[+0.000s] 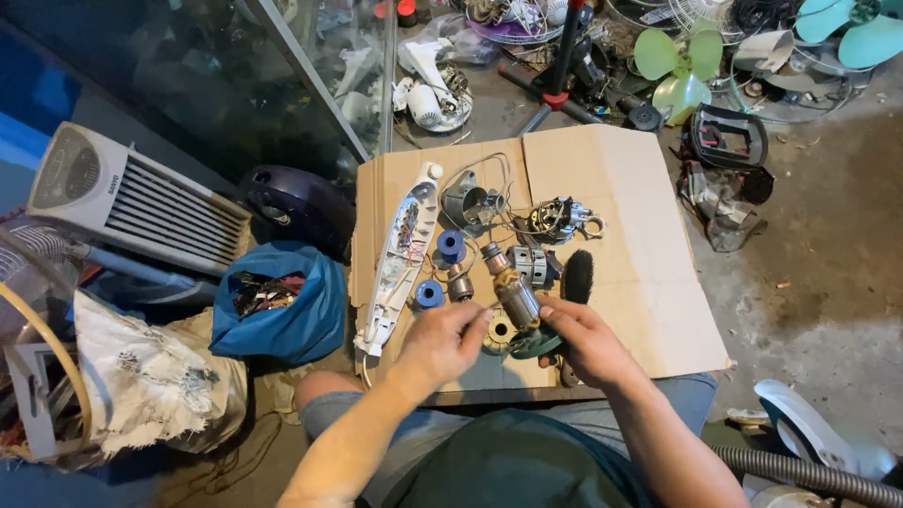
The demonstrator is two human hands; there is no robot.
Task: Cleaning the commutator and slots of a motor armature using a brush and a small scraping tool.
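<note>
Two bare hands meet just above the person's lap, seen from above. The right hand (585,341) is curled around the dark green base of a motor armature (515,296), a copper-wound cylinder with a shaft that points away from the body. The left hand (444,341) is half closed beside it, its fingertips touching the near end of the armature; whether it pinches anything small cannot be told.

Just beyond the right hand's fingers a round black brush wheel (577,274) stands on edge. Past the armature's tip lie a small metal housing (532,264) and, farther off, a second motor part with tangled wires (555,218). Beyond the left hand sit two blue spools (451,246), and to their left a long white plastic casing (400,259), opened to show its wiring. All of this rests on a flattened cardboard sheet (649,245) spread on the concrete floor.

Well to the left of the left hand are a blue cloth bag (301,320) and a white fan heater (122,202). Far beyond the right hand lie green fan blades (679,66).
</note>
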